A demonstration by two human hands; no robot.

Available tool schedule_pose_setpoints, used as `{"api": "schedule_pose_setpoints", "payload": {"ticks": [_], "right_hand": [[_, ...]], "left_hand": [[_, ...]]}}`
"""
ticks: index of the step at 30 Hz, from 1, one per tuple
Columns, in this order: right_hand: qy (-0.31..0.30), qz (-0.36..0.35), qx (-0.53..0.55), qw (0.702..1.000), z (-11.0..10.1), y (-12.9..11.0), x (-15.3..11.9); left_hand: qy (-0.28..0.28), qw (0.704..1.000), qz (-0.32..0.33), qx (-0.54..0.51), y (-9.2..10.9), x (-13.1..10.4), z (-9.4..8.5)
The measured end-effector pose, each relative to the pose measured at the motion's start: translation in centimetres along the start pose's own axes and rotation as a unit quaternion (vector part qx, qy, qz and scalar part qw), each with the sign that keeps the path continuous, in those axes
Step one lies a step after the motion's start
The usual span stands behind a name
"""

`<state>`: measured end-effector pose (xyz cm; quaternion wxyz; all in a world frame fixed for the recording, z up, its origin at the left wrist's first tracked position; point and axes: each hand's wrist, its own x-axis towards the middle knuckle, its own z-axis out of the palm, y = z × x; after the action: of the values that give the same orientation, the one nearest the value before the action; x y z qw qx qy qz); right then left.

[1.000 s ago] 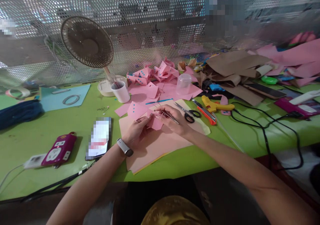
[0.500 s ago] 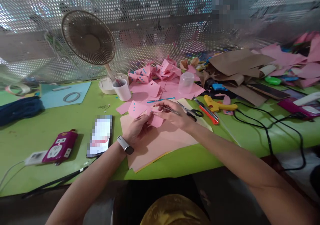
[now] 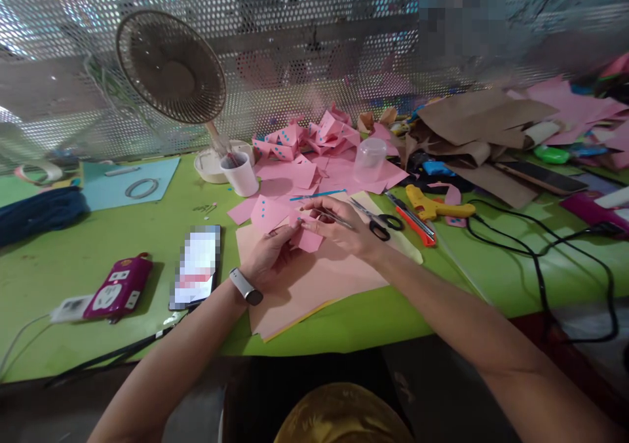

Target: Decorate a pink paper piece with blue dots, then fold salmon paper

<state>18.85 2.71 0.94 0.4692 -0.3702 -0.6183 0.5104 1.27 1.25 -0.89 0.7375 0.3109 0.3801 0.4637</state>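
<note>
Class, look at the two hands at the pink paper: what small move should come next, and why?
Probably a light press of a right-hand fingertip on the small blue dot. The left hand holds the pink paper, and the right hand, holding a thin metal tool, has its fingertips beside that dot.

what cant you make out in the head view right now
- left hand: some fingertips, behind the pink piece
- thin metal tool in the right hand: its tips, too small and blurred
- phone: screen text, pixelated
- magenta object far right: cut off by the edge

All in the head view.
</note>
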Motion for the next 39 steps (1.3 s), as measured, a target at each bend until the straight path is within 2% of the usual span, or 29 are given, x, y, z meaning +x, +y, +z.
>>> {"api": "schedule_pose_setpoints", "payload": {"ticks": [8, 16, 23, 30, 39], "right_hand": [[-0.005, -0.024, -0.041, 0.999, 0.0, -0.2, -0.3], [-0.011, -0.037, -0.022, 0.999, 0.0, 0.3, -0.3], [0.002, 0.01, 0.03, 1.0, -0.4, 0.3, -0.2], [0.016, 0.024, 0.037, 0.999, -0.4, 0.6, -0.1], [0.028, 0.029, 0.067, 0.997, -0.3, 0.7, -0.1]], "left_hand": [[-0.021, 1.0, 0.005, 0.009, -0.2, 0.0, -0.3], [-0.015, 1.0, 0.0, 0.02, -0.2, -0.1, 0.0], [-0.02, 1.0, -0.009, 0.018, 0.4, -0.6, 0.7], [-0.009, 0.999, 0.014, 0.031, 0.1, -0.1, 0.0], [-0.027, 0.997, 0.032, 0.068, -0.2, 0.1, -0.5]]}}
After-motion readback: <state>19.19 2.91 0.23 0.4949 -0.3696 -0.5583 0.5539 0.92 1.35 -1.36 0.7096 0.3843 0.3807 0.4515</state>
